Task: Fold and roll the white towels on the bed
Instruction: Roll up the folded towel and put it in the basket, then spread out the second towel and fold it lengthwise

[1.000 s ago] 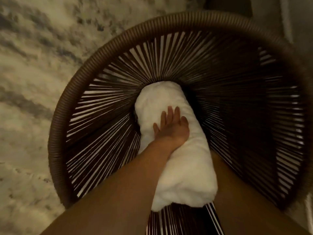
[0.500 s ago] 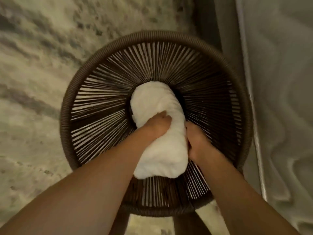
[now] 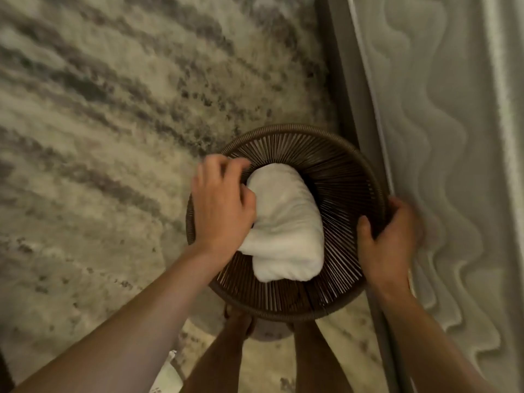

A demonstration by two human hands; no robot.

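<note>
A: White terry, rolled up and lying in the brown corded basket (image 3: pixel 365 177). So the rolled towel (image 3: pixel 286 225) is stowed?

B: Looks that way. Half a second ago both hands were clamped on the roll itself, pressing it down into the bowl. Now neither one holds it. The view has also pulled back, so the whole basket shows, with the patterned rug (image 3: pixel 93 114) to the left and the bed's quilted edge (image 3: pixel 442 137) to the right.

A: Where did the hands go?

B: The right hand (image 3: pixel 388 236) has shifted out to the basket's right rim, fingers curled over the edge and thumb inside, gripping it. The left hand (image 3: pixel 221 205) is over the left rim, fingers loosely bent, its palm side just against the towel's left flank. Whether it pinches the rim or the cloth I cannot tell; it is blurred.

A: Meaning for the job?

B: I'd judge this roll finished, and the grip on the rim suggests steadying or shifting the basket. Both forearms reach in from below, wrists bent down
</note>
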